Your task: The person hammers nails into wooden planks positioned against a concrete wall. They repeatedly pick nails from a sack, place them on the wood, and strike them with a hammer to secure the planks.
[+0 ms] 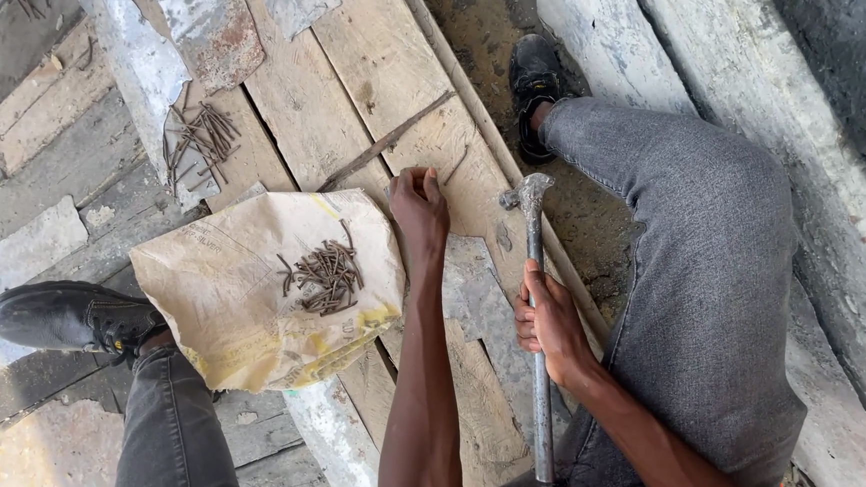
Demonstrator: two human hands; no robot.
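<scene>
Right hand (551,326) nearest, fingers wrapped round metal hammer (534,290) shaft, head raised beside left hand (417,207). Left fingers pinched on nail (455,165), held against plank (403,81). Step, my judgement: setting nail. Next calls for light, square tap, fingertips kept clear. Spare nails (326,272) on paper sack (250,292).

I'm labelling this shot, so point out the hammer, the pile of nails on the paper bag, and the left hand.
hammer (536,360), head view, on its metal shaft
pile of nails (326,272), head view, pile's middle
left hand (418,211), head view, back of hand

Weathered plank floor (49,140), dirt strip (476,26), daylight.
</scene>
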